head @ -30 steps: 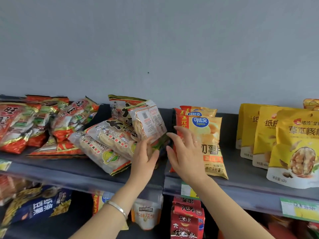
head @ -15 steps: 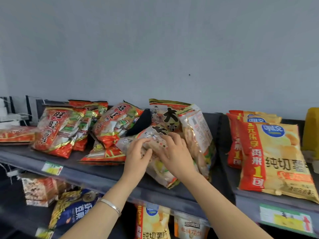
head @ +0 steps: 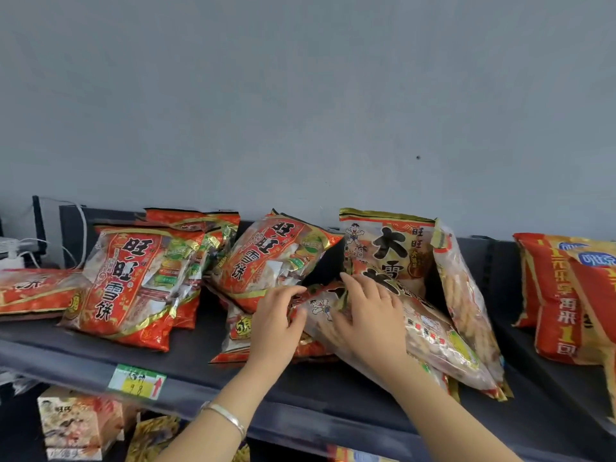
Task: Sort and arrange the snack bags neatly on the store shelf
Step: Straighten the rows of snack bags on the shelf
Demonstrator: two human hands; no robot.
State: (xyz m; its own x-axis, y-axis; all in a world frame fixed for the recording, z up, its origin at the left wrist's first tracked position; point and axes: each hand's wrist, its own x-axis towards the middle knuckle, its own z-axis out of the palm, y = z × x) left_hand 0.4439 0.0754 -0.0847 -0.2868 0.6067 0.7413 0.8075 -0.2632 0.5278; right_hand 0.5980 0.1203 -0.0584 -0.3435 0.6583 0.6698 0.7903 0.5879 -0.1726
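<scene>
A clear rice-cracker bag with gold trim lies tilted on the dark shelf. My left hand pinches its top left corner, and my right hand presses on its upper part. Behind it another bag of the same kind stands upright, and a third leans edge-on at its right. Red rice-cracker bags lean to the left, with one flat red bag partly under my left hand.
More red bags are piled at the shelf's left, one lying flat at the far left. Orange-yellow chip bags stand at the right. A price tag sits on the shelf's front edge. Cables and a socket lie far left.
The view has swung left. Both hands left the upright bags and came down onto the tilted clear bag, now gripping its top end.
</scene>
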